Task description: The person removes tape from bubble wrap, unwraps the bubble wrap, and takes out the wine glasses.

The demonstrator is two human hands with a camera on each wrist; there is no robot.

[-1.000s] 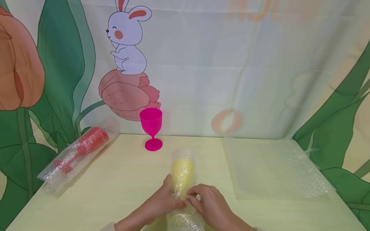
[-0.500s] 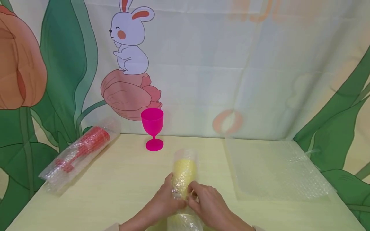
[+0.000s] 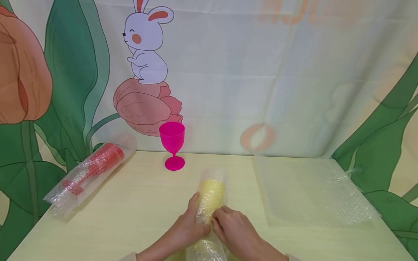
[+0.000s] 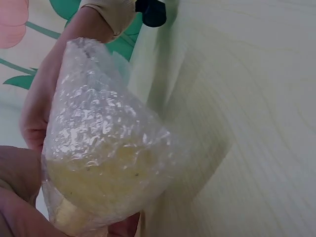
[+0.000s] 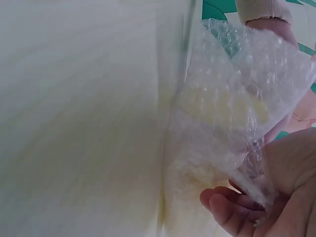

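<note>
A yellow goblet (image 3: 212,192), rolled in clear bubble wrap (image 5: 232,106), lies at the front middle of the table with its cup end pointing away. My left hand (image 3: 188,229) grips the roll from its left side near the middle, thumb on top. On the other side my right hand (image 3: 237,229) pinches the loose edge of the wrap, which shows between thumb and fingers in the right wrist view. The base end of the roll, puffed with wrap, fills the left wrist view; the goblet's stem is largely hidden by wrap and hands.
Behind the roll stands a bare pink goblet (image 3: 171,137). A red goblet (image 3: 106,156) in bubble wrap lies slanted at the table's left edge. Flat bubble wrap (image 3: 307,195) covers the table's right side, against a printed cloth backdrop (image 3: 212,90).
The wrapped yellow goblet has shifted and tilted slightly to the right, with my left hand following. My right fingers have drawn closer together on the wrap's edge.
</note>
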